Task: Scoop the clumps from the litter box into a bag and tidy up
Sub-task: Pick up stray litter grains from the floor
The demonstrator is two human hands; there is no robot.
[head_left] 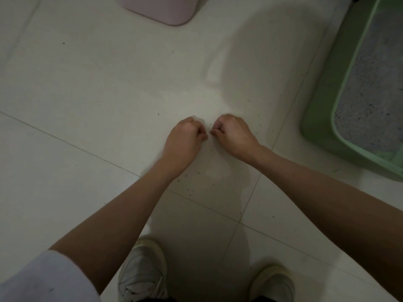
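Standing over the tile floor (87,94), the person has both arms stretched down and forward, fists nearly knuckle to knuckle.

Left to right:
- Pink bin (161,9), one, well ahead of the left hand (185,136) and off to its left, only the base in view.
- Left hand: fingers curled tight, thumb tucked to the fingertips. Looks like a pinch, but nothing visible between the fingers. Could be a thin clear bag edge, can't tell.
- Right hand (233,134): same pose, mirrored, fingertips just beside the left hand's. Also nothing visible in it.
- Litter box (320,118), one, green, well off to the right of the right hand, on the floor. Grey litter (366,101) inside, no clumps I can make out from here.
- Two white shoes (141,273) below the hands.
- Loose granules scattered on the tiles around and below both hands, too many and too small to count.

No scoop and no bag clearly in view.

Handling guess: box is rigid plastic, heavy with litter, so grip the raised rim with both hands if moving it. Clumps likely crumbly, so lift from underneath with a scoop. Stray granules are light and roll, so sweep rather than pick.
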